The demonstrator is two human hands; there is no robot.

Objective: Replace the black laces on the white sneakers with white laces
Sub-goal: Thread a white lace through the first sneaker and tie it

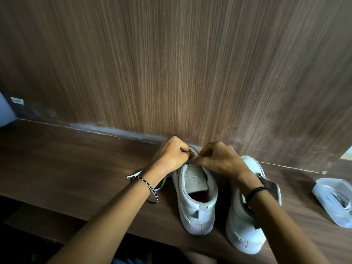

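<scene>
Forearms come in from six o'clock, a beaded bangle (152,192) on the left wrist and a black band (255,191) on the right. They meet over the left sneaker (196,204). Both sneakers stand heel toward the person on the shelf (76,168) with their toes up against the panel (190,73), which I'd say keeps them from sliding while the lace is pulled.

The left hand (171,155) and right hand (221,159) sit knuckle to knuckle at the twelve o'clock end of that shoe. Both have their fingers curled tight and the tips pinched together over the lowest eyelets. Just what they pinch is hidden under the fingers. A white lace (160,184) trails out from beneath the left wrist toward eight o'clock, so I take it each hand holds part of that lace and is threading it at the toe. The tongue (194,180) lies bare, with nothing crossed over it yet.

The right sneaker (242,225) waits just beside, at three o'clock, partly under the right forearm. Its front is covered, so whether it is laced I can't tell. No black lace shows clearly.

Well apart at three o'clock sits a clear tub (323,189) with something pale coiled inside, likely the spare lace kept within reach.
</scene>
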